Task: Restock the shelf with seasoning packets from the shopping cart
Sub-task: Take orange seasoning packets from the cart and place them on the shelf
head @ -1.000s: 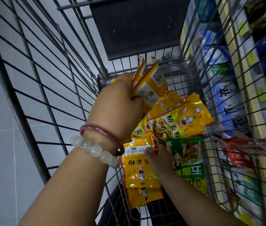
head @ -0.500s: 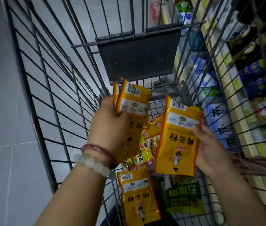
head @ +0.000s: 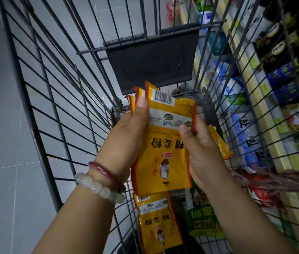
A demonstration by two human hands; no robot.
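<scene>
Above the wire cart [head: 57, 107], left hand [head: 126, 142] and right hand [head: 205, 153] pinch stacked yellow packets [head: 165, 143] by opposite edges.

Upside-down "精姜粉" printed on the held yellow seasoning packet [head: 165, 143], barcode near its top edge; "盐" on blue-white salt bags [head: 245, 132] on the shelf.
</scene>
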